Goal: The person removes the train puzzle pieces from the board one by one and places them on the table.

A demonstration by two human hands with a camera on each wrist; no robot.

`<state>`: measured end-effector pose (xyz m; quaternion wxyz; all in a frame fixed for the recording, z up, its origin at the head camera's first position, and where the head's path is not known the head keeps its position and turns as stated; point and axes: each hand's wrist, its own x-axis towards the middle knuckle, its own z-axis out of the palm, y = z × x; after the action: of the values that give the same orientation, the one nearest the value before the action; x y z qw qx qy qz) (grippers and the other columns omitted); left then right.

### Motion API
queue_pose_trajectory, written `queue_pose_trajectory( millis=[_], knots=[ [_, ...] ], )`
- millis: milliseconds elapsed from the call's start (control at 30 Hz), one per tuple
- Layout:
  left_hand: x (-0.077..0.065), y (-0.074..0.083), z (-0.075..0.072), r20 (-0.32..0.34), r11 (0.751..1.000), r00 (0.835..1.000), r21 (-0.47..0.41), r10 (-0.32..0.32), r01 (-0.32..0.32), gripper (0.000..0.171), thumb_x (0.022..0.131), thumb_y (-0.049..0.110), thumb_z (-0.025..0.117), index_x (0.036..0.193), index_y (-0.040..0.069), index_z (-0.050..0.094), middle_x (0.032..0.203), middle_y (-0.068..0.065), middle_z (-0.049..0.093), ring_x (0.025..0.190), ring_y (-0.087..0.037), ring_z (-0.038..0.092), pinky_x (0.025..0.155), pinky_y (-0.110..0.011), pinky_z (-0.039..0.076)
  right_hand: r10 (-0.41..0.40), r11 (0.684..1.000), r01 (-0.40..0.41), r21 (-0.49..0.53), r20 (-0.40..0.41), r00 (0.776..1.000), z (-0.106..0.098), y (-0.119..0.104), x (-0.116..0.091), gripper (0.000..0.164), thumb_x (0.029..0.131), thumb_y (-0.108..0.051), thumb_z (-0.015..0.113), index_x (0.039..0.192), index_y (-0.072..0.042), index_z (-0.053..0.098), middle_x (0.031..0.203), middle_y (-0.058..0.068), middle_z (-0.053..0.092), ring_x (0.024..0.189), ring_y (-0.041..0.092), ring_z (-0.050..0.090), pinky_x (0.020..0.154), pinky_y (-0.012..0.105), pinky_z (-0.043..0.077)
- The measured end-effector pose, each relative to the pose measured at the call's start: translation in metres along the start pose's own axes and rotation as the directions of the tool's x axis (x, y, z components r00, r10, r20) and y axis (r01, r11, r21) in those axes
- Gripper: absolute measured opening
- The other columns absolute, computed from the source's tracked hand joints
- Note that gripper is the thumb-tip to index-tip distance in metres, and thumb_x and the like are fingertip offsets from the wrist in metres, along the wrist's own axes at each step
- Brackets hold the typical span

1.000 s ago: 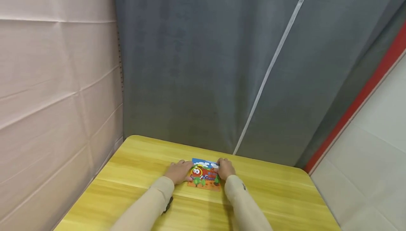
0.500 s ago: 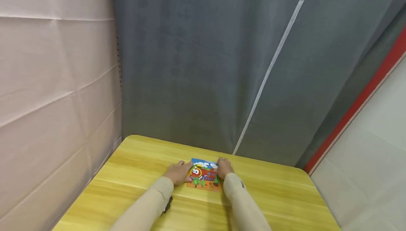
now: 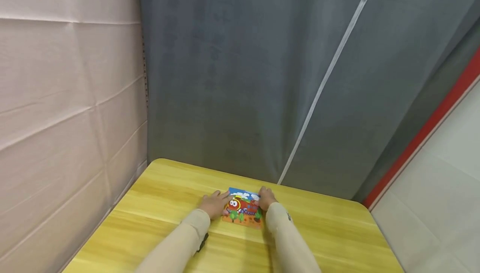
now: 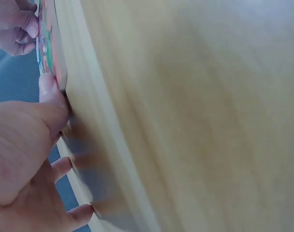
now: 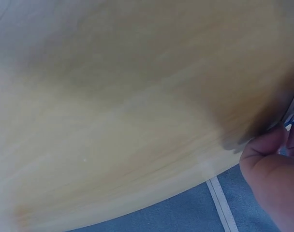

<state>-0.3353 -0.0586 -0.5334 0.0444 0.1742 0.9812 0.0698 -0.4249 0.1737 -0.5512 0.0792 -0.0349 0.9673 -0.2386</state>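
Observation:
A flat board with a cartoon picture of a red train [image 3: 245,208] lies on the yellow wood-grain table, between both hands. My left hand [image 3: 215,204] is at its left side, index finger reaching over the edge near the top corner. In the left wrist view the left thumb [image 4: 49,92] rests on the board's edge [image 4: 60,58], while other fingers stand spread with their tips on the tabletop. My right hand [image 3: 266,198] holds the upper right edge with curled fingers and thumb. The right wrist view shows that hand [image 5: 270,162] at the far right, with most of the board out of frame.
The table [image 3: 180,185] reaches back to a grey curtain [image 3: 225,77] with a pale stripe. A pinkish cloth wall [image 3: 67,118] stands along the left, and a white panel with a red border [image 3: 423,137] along the right. A dark wristband [image 3: 202,243] shows by the left sleeve.
The head view has shifted slightly. My left index finger lies a little further over the board's left edge. The right hand keeps its place at the right edge, and the board stays put.

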Motion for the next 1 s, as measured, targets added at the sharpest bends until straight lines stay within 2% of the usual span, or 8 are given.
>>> queue_pose_trajectory(
  millis=[100,300,567,700,900,1000],
  knots=[
    [0.0,0.003,-0.001,0.003,1.0,1.0,0.011,0.003,-0.003,0.063,0.096,0.042,0.061,0.155,0.025,0.046,0.163,0.003,0.036,0.147,-0.031,0.037,0.108,-0.065,0.039,-0.009,1.0,0.009,-0.008,-0.002,1.0,-0.001,0.0,0.0,0.03,0.09,-0.009,0.077,0.111,0.001,0.058,0.106,0.017,0.053,0.101,0.034,0.052,0.101,0.056,0.046],
    [0.001,0.006,-0.001,0.024,1.0,1.0,-0.025,-0.01,0.011,0.063,0.098,0.04,0.061,0.156,0.024,0.044,0.164,0.003,0.034,0.148,-0.032,0.034,0.111,-0.065,0.035,-0.031,0.999,0.03,-0.031,-0.008,0.999,-0.002,0.001,-0.001,0.029,0.09,-0.007,0.076,0.111,0.003,0.059,0.108,0.019,0.055,0.104,0.035,0.055,0.103,0.055,0.046],
    [0.003,0.003,0.001,0.035,0.999,0.999,-0.031,-0.014,0.015,0.062,0.098,0.041,0.06,0.156,0.024,0.044,0.164,0.003,0.034,0.149,-0.031,0.032,0.111,-0.065,0.034,-0.061,0.998,0.062,0.003,-0.042,0.997,-0.004,-0.001,-0.005,0.029,0.088,-0.007,0.079,0.108,0.009,0.065,0.1,0.016,0.063,0.096,0.031,0.061,0.097,0.05,0.051],
    [0.004,0.003,0.003,0.031,0.999,0.999,-0.03,-0.021,0.022,0.062,0.097,0.042,0.061,0.155,0.025,0.045,0.164,0.004,0.035,0.149,-0.03,0.032,0.112,-0.064,0.034,-0.062,0.997,0.064,0.037,-0.054,0.997,-0.007,-0.002,-0.009,0.026,0.087,-0.007,0.08,0.104,0.008,0.067,0.096,0.015,0.066,0.091,0.029,0.063,0.091,0.048,0.055],
    [0.003,0.005,0.002,0.034,0.999,0.999,-0.044,-0.026,0.028,0.064,0.098,0.042,0.06,0.157,0.025,0.042,0.165,0.004,0.032,0.15,-0.03,0.031,0.114,-0.064,0.031,-0.027,0.991,0.041,0.128,-0.111,0.993,-0.008,-0.001,-0.012,0.017,0.087,-0.003,0.08,0.092,0.003,0.065,0.088,0.011,0.063,0.083,0.026,0.06,0.082,0.044,0.056],
    [0.003,0.006,0.001,0.045,0.998,0.999,-0.046,-0.028,0.031,0.064,0.098,0.041,0.059,0.157,0.025,0.041,0.165,0.005,0.031,0.15,-0.03,0.03,0.114,-0.064,0.03,0.011,0.985,0.008,0.172,-0.111,0.994,-0.007,-0.001,-0.012,0.018,0.086,-0.002,0.08,0.093,0.003,0.064,0.088,0.011,0.063,0.083,0.026,0.059,0.081,0.043,0.056]
  ],
)
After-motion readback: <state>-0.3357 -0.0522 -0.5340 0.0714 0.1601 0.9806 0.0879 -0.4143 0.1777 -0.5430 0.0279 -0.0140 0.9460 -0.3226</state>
